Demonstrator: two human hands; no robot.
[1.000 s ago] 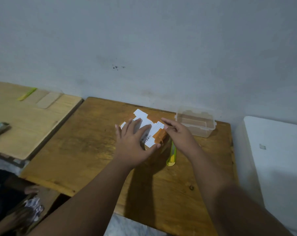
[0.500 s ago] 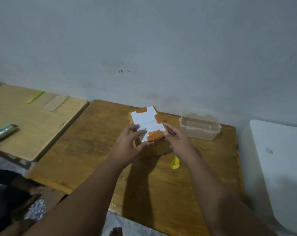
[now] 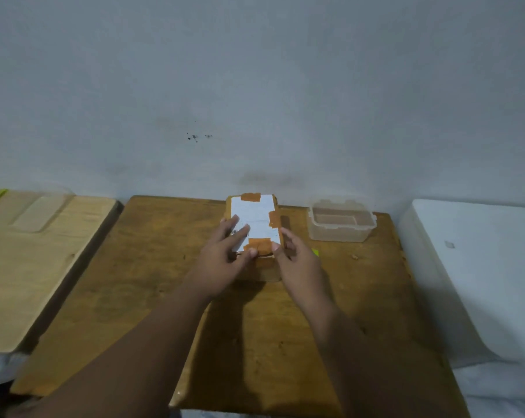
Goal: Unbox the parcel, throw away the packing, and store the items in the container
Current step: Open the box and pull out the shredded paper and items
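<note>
A small brown cardboard parcel (image 3: 256, 220) with a white label taped on by orange strips stands on the wooden table (image 3: 152, 267) near the wall. My left hand (image 3: 225, 260) lies on its top and left side, fingers spread over the label. Against the parcel's right near corner rests my right hand (image 3: 297, 263), its fingertips at the orange tape. Both hands hold the parcel. A clear plastic container (image 3: 341, 223), open and empty, sits to the right of the parcel.
A yellow-green tool (image 3: 315, 251) peeks out from behind my right hand on the table. A lighter wooden table (image 3: 29, 267) stands to the left with a clear lid on it. A white appliance (image 3: 478, 273) is at the right.
The parcel has been turned so its long side points away from me and now sits straighter. Both hands shifted with it; the view moved, hiding most of the yellow-green tool.
</note>
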